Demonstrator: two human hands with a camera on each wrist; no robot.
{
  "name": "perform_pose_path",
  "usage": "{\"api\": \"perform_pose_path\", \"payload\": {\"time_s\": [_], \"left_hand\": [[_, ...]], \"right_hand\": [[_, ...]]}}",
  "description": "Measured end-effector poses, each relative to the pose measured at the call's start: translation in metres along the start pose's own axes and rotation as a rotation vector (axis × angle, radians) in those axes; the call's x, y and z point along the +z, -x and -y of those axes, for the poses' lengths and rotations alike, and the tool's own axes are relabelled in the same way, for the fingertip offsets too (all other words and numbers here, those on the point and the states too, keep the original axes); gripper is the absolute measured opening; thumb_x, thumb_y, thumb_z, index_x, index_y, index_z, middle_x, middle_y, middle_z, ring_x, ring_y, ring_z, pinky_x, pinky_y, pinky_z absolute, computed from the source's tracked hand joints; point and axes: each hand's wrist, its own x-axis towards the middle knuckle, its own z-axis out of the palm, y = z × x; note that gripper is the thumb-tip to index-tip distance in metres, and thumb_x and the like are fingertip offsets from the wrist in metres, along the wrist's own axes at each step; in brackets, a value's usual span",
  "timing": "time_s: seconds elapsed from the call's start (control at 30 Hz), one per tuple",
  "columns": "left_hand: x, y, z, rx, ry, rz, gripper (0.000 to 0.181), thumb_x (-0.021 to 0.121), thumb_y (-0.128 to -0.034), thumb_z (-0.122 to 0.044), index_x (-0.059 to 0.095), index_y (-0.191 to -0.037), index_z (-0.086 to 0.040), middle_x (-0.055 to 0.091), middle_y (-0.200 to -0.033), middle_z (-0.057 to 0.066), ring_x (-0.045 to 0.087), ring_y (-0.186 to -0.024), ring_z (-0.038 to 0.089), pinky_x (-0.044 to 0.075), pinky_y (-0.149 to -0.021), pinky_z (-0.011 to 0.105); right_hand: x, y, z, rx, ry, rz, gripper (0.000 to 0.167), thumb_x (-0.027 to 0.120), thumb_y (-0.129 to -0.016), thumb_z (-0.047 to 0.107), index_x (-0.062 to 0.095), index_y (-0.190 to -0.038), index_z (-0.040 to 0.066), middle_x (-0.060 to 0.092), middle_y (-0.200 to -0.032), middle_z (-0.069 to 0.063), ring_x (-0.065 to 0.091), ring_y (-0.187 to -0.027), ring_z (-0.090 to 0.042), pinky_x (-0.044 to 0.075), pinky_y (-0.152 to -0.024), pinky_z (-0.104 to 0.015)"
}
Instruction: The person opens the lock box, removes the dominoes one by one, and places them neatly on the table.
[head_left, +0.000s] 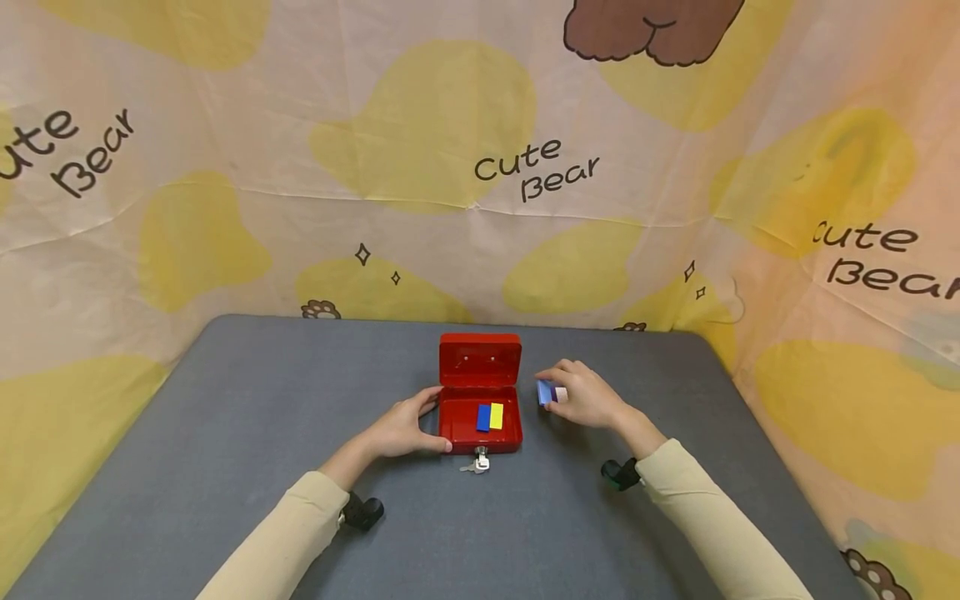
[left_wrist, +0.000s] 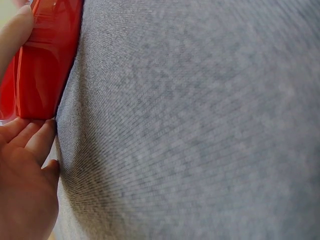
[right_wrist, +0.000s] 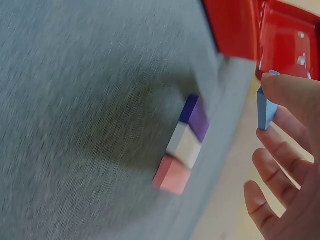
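Observation:
A red cash box (head_left: pixel 459 427) stands on the table with its lid (head_left: pixel 480 371) raised. My left hand (head_left: pixel 399 428) holds the box's left side, thumb at the front corner and fingers farther back. Inside the box, a blue block (head_left: pixel 483 417) and a yellow block (head_left: pixel 497 416) lie side by side. To the right of the box, my right hand (head_left: pixel 591 395) pinches a light blue block (right_wrist: pixel 266 107) between thumb and fingers, above the table. Beneath that hand, a purple block (right_wrist: pixel 195 117), a white block (right_wrist: pixel 184 145) and a pink block (right_wrist: pixel 172 175) lie in a row.
Keys (head_left: pixel 478 462) hang from the lock at the box's front. The grey table (head_left: pixel 300 375) meets a printed cloth backdrop (head_left: pixel 420 125) at the back and sides. Black wrist cameras (head_left: pixel 363 511) are strapped to both wrists.

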Motion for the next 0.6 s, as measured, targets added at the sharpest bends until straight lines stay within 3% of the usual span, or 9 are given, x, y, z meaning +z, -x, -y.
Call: {"api": "perform_pose_path", "payload": {"time_s": [0.4,0.6], "left_hand": [[0.0,-0.001,0.0,-0.002,-0.001,-0.001,0.096,0.082,-0.065,-0.036,0.032,-0.141,-0.006,0.04,-0.143,0.009,0.042,-0.129,0.024,0.036,-0.103,0.044],[0.0,-0.001,0.0,0.015,-0.022,-0.004,0.096,0.082,-0.0653,-0.037,0.032,-0.141,-0.005,0.04,-0.143,0.011,0.043,-0.128,0.026,0.037,-0.102,0.045]], "right_hand": [[-0.004,0.012,-0.027,-0.017,0.036,-0.035,0.041,0.07,-0.078,0.014,0.062,-0.117,0.005,0.06,-0.104,-0.01,0.05,-0.084,-0.023,0.041,-0.067,-0.034],[-0.002,0.017,-0.039,0.028,0.052,-0.023,0.043,0.071,-0.077,0.015,0.062,-0.118,0.007,0.059,-0.107,-0.011,0.053,-0.091,-0.027,0.045,-0.074,-0.044]]}}
